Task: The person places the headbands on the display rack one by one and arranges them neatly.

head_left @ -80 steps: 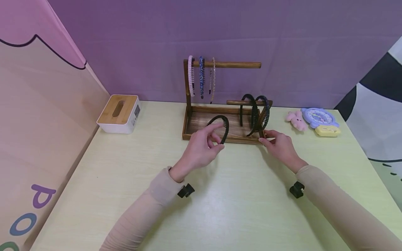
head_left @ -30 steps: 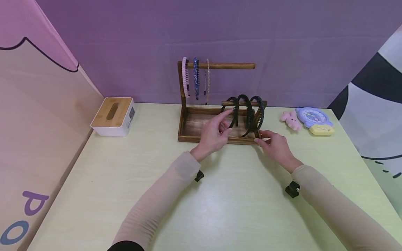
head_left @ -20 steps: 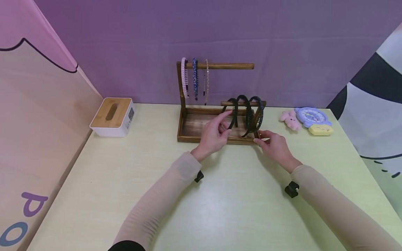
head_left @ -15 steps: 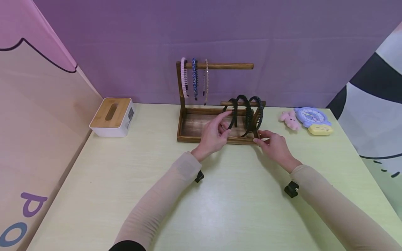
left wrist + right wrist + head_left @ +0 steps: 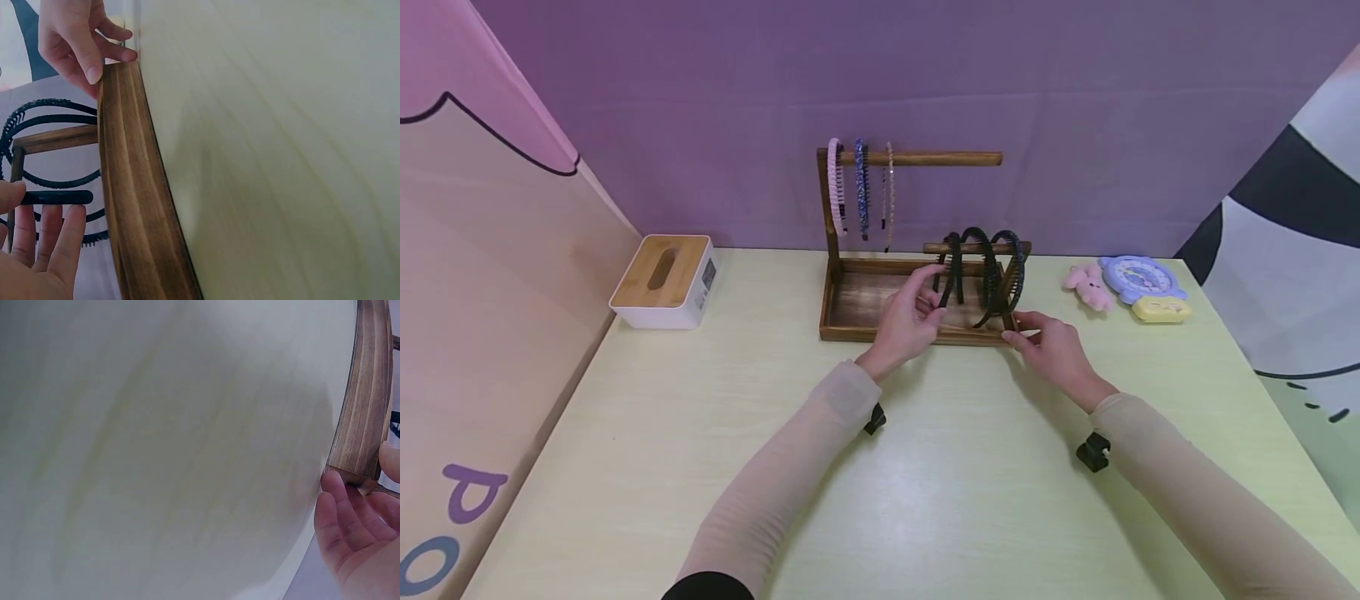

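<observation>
My left hand [image 5: 901,329] pinches the lower end of a black toothed headband [image 5: 952,275], which loops over the lower bar of a brown wooden headband rack [image 5: 850,335]. In the left wrist view, that dark end [image 5: 59,197] sits between thumb and fingers. Two more dark headbands [image 5: 988,287] hang to its right on the same bar. My right hand [image 5: 1060,354] grips the front right corner of the rack's tray, thumb on one side and fingers on the other, as the right wrist view shows. From the upper bar [image 5: 955,158] hang pink, blue and thin beaded headbands.
At the table's back left stands a white tissue box [image 5: 662,282] with a wooden lid. Back right lie a pink plush toy [image 5: 1090,287], a blue round clock-like item [image 5: 1141,279] and a small yellow object [image 5: 1161,310]. A purple cloth rises behind the rack.
My left hand has carried the black headband from in front of the tray, right and back, onto the lower bar. My right hand has stayed at the rack's corner.
</observation>
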Demonstrator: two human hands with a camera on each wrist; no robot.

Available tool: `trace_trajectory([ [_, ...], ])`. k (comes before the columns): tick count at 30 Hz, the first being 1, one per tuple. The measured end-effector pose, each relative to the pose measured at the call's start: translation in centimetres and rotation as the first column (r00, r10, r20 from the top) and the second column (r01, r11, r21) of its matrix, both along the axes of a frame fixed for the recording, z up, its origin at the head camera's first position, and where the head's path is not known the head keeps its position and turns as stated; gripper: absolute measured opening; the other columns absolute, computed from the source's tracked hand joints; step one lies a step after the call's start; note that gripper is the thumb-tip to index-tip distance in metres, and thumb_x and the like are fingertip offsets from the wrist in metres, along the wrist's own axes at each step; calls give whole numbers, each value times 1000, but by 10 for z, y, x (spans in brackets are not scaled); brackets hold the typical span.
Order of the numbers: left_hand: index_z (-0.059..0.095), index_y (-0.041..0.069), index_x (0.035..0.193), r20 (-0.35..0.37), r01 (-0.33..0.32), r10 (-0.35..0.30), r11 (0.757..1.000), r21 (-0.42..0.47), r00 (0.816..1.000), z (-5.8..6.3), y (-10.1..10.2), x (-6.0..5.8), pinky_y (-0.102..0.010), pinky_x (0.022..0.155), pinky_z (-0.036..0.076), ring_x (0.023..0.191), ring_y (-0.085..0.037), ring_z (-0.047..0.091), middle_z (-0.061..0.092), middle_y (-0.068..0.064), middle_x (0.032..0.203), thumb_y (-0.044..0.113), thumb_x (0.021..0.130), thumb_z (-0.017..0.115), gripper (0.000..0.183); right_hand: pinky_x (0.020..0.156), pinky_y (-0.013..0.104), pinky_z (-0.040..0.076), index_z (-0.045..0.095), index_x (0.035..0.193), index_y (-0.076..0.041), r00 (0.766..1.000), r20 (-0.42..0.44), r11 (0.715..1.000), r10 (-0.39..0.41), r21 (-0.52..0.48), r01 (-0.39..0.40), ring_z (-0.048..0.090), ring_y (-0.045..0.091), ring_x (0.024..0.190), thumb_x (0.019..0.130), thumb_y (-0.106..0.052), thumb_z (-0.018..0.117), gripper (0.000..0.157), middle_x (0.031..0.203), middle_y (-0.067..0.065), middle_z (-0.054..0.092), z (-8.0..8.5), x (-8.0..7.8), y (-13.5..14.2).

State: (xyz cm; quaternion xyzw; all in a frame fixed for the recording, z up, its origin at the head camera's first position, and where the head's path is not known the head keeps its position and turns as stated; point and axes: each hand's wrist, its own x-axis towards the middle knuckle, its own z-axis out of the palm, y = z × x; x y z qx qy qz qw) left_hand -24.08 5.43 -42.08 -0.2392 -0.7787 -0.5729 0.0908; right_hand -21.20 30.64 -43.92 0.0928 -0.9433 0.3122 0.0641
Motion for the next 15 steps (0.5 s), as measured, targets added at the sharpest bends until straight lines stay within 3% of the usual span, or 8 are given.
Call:
trace_trajectory([
  [15,47,11,132,60,-25,24,1000,4,998,-12,4,-5,-23,69,50,76,-11,60,60,-2,84,-7,83,67,55,65,43,54,57,127,5,1000,4,1000,-6,-6,6,68,32,80,94,-26,63,45,108,22,66,-2,0,2],
])
